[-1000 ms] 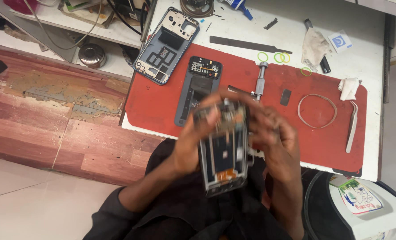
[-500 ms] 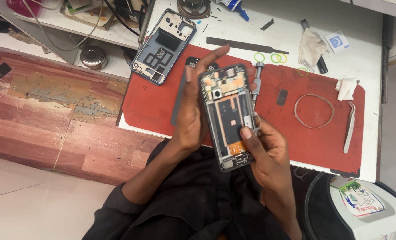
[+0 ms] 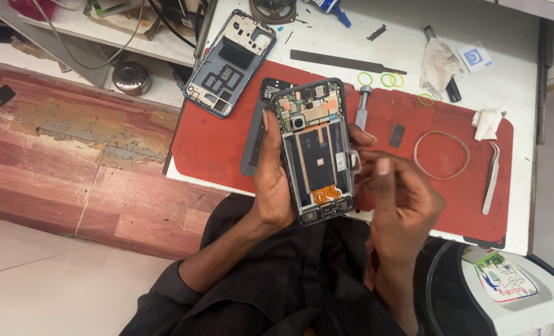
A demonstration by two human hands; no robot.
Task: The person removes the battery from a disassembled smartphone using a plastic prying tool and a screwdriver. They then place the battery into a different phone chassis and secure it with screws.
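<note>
Above the red mat point(image 3: 214, 143), the left hand point(image 3: 272, 180) is clamped round an opened phone point(image 3: 315, 152) — the right hand point(image 3: 401, 199) pinches at its edge.

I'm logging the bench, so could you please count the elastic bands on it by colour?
Yellow-green small bands: 4
Tan large band: 1
Total: 5

The person wears a dark charcoal shirt with the sleeve pushed back above the wrist of the left hand point(image 3: 272, 183); the right hand point(image 3: 401, 202) and both forearms are uncovered, without rings or watch.
</note>
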